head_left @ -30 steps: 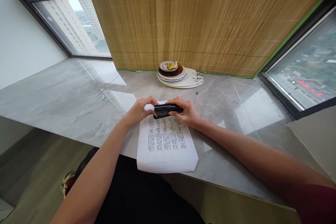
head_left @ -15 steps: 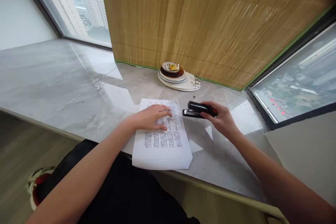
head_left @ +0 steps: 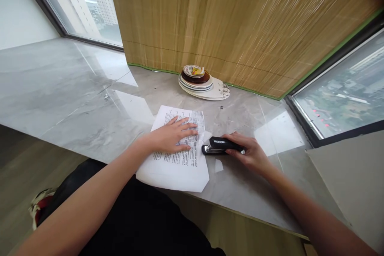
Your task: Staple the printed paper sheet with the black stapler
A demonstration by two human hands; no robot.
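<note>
Printed paper sheets (head_left: 180, 174) lie on the grey marble ledge, their near edge reaching the ledge's front. My left hand (head_left: 172, 136) rests flat on the upper half of the print with its fingers spread. In my right hand (head_left: 247, 150) is a black stapler (head_left: 223, 145), gripped around its rear end. The stapler's jaws point left and stand apart, with the tip right beside the paper's right edge. Whether any paper lies between the jaws I cannot tell.
Behind the paper, a stack of plates (head_left: 196, 82) stands on the marble ledge (head_left: 90, 120), a small yellow packet (head_left: 197, 71) on top. A bamboo blind (head_left: 210, 20) hangs behind it. Windows flank the blind, and a white panel (head_left: 351, 180) is at the right.
My right hand has brought the stapler down and left to the paper's right edge. The paper has turned slightly and shifted left under my left hand, whose fingers are now more spread.
</note>
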